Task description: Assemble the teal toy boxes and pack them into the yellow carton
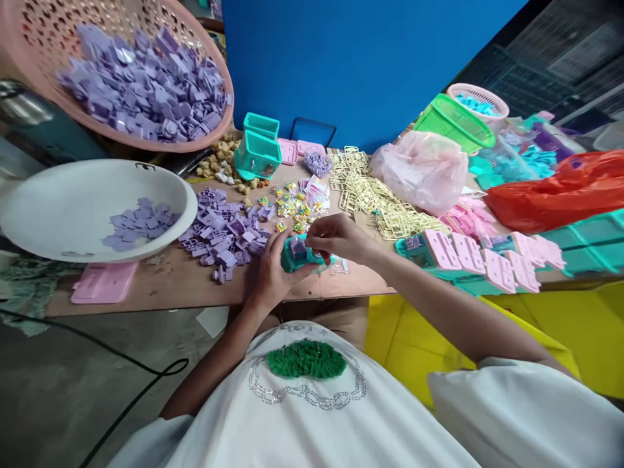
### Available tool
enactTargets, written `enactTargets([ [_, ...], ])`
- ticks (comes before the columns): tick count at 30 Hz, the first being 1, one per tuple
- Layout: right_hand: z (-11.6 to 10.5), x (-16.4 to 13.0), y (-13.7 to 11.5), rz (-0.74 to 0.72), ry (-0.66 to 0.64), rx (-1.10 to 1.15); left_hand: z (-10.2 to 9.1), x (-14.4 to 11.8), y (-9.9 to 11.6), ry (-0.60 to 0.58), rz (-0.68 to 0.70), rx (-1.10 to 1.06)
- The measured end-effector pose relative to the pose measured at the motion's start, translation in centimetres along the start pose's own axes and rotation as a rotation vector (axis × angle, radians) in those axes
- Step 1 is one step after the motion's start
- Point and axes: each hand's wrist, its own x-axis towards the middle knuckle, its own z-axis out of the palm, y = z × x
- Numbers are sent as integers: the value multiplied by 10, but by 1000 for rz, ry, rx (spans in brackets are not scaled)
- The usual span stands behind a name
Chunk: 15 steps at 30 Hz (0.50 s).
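Near the front edge of the table (170,286), the left hand (269,273) cups a teal plastic piece (298,255) with a purple insert on top. The right hand (336,237) pinches at that insert from above. Loose purple parts (221,231) lie just left of the hands. A white bowl (73,195) sits at the table's left edge, and a row of pink-lidded teal pieces (480,260) lies to the right.

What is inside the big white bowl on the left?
The white bowl holds a small heap of flat purple plastic pieces, lying toward its right side. Whatever lies underneath that heap is covered and cannot be seen.
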Motion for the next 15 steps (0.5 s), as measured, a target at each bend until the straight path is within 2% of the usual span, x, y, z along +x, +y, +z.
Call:
enactTargets([
  [5,3,9,1,99,0,-16,20,-5,-3,90,-16,0],
  [10,1,11,-3,113,11,-80,28,-5,-1,129,4,-12],
  [15,2,11,-11,191,-25,-123,34,-7,-3,177,25,-28],
])
